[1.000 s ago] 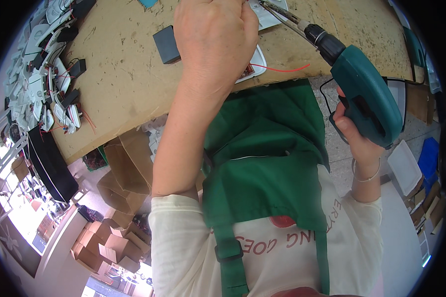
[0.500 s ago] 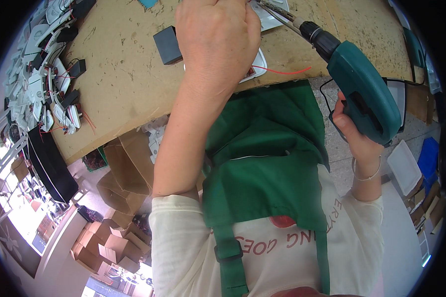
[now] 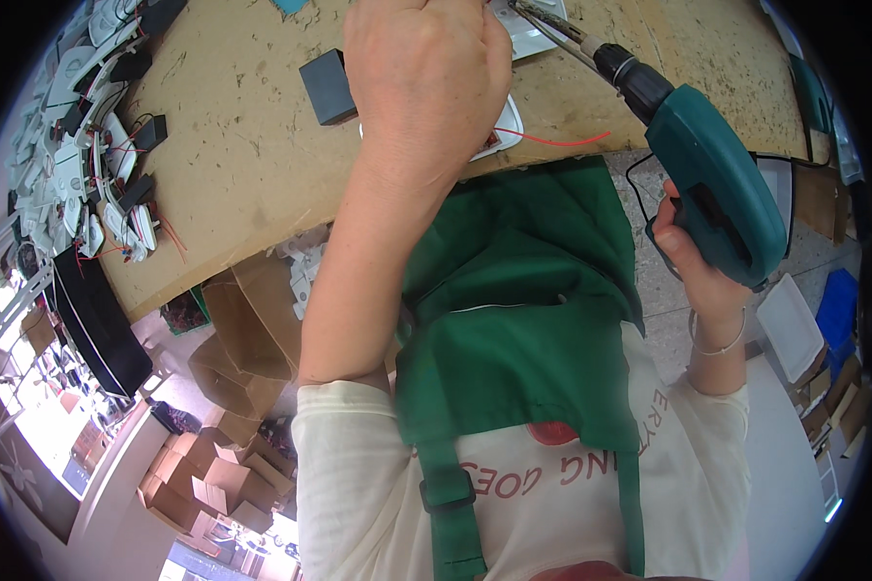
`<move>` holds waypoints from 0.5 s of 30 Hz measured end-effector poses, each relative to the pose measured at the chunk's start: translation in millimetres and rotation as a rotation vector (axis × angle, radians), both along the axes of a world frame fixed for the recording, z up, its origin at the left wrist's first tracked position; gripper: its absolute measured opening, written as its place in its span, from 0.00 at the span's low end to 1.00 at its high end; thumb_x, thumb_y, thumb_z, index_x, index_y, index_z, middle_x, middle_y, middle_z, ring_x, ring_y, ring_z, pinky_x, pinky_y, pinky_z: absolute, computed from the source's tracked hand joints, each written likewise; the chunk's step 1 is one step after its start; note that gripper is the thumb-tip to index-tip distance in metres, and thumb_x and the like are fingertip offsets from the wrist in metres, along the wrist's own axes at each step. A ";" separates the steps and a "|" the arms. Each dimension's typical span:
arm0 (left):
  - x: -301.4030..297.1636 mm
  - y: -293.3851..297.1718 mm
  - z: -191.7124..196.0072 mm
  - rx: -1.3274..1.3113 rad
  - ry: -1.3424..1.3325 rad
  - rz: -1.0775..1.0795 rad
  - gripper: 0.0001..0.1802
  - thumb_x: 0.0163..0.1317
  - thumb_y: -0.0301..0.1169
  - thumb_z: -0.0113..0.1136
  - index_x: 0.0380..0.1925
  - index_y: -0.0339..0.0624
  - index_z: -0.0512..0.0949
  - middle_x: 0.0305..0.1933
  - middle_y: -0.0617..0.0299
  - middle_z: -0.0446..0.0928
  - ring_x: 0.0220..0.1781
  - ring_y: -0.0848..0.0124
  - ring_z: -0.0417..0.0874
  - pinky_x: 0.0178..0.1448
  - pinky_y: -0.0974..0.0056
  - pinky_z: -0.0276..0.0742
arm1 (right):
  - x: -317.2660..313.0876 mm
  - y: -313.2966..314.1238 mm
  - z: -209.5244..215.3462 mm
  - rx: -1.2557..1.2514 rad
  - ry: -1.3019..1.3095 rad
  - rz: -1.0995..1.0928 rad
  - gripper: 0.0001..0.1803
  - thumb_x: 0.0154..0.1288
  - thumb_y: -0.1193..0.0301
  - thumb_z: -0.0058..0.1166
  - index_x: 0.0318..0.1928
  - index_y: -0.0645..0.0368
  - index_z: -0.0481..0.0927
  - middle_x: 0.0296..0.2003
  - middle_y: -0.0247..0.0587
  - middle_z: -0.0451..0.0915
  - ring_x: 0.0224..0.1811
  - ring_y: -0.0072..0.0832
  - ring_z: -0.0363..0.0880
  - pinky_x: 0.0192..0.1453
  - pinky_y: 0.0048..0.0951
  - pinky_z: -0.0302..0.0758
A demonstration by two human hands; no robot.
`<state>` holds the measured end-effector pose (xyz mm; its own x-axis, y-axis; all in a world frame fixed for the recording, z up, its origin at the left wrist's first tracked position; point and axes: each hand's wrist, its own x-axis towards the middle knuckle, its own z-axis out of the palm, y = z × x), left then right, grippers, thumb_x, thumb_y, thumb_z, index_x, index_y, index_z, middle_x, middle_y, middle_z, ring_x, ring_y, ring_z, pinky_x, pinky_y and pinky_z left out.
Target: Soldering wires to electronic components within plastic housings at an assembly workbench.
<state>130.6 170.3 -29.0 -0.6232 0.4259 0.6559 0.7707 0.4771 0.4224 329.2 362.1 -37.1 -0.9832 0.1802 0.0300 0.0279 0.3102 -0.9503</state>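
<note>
**Drill bit down at white plate, bench edge close**

Bench edge [image 3: 262,261] just below left hand [image 3: 426,77]; bare board open left of knuckles, past the dark block [image 3: 327,87]. White plate [image 3: 502,136] under left palm, only its rim showing beside the fingers, red wire [image 3: 552,138] trailing toward the right hand. Left fingers curled down and pressed together; tips hidden, grip unclear. Right hand [image 3: 693,261] wrapped tight round teal drill [image 3: 717,184] handle. Bit tip cut off by top edge.

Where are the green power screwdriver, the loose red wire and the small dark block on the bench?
green power screwdriver [image 3: 722,194], head view, on its body.
red wire [image 3: 562,141], head view, mid-length.
small dark block [image 3: 327,87], head view, top face.
</note>
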 end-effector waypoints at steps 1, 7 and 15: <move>0.2 0.1 -0.1 0.001 -0.004 0.000 0.04 0.47 0.16 0.60 0.26 0.30 0.78 0.36 0.48 0.77 0.34 0.51 0.79 0.37 0.56 0.75 | -0.5 -0.4 0.8 0.000 -0.006 -0.009 0.26 0.56 0.76 0.69 0.55 0.69 0.75 0.42 0.41 0.81 0.39 0.26 0.79 0.45 0.25 0.75; 0.5 0.8 -0.1 0.002 0.028 0.005 0.04 0.47 0.15 0.60 0.25 0.31 0.78 0.37 0.48 0.77 0.34 0.51 0.79 0.37 0.56 0.75 | -5.3 -5.7 5.3 0.007 -0.022 -0.047 0.21 0.53 0.76 0.71 0.48 0.67 0.79 0.36 0.39 0.82 0.35 0.24 0.79 0.42 0.23 0.76; 0.4 0.2 0.8 0.009 -0.022 -0.006 0.04 0.47 0.16 0.60 0.26 0.31 0.78 0.36 0.48 0.77 0.34 0.51 0.79 0.38 0.56 0.75 | 0.6 -4.3 3.9 0.037 -0.036 -0.025 0.25 0.57 0.74 0.69 0.54 0.68 0.77 0.36 0.38 0.81 0.36 0.23 0.78 0.43 0.22 0.73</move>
